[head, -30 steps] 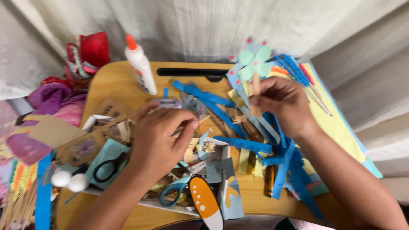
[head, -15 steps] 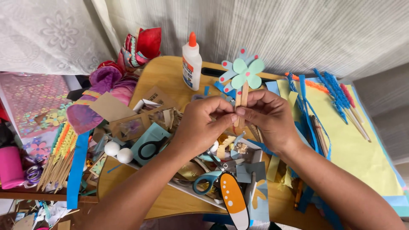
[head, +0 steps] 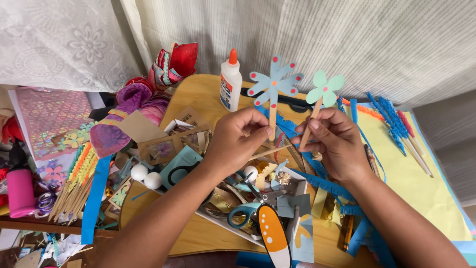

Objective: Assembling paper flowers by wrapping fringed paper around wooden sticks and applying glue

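Counter (head: 198, 94): we see craft clutter — glue bottle (head: 230, 79) at 12 o'clock.
Left hand (head: 238, 141): grip pinches blue flower stick (head: 274, 87) upright.
Right hand (head: 337, 144): grip holds green flower stick (head: 322, 92) — apart for comparison.

blue paper flower stick (head: 274, 84) – upright | mint flower stick (head: 323, 91) – tilted, seemingly apart

A pale ribbed curtain (head: 307, 39) hangs behind the round wooden table (head: 198, 94) in daylight.

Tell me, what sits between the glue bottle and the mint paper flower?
In the head view, between the glue bottle and the mint paper flower stands the blue dotted paper flower, held up on its stick by the left hand.
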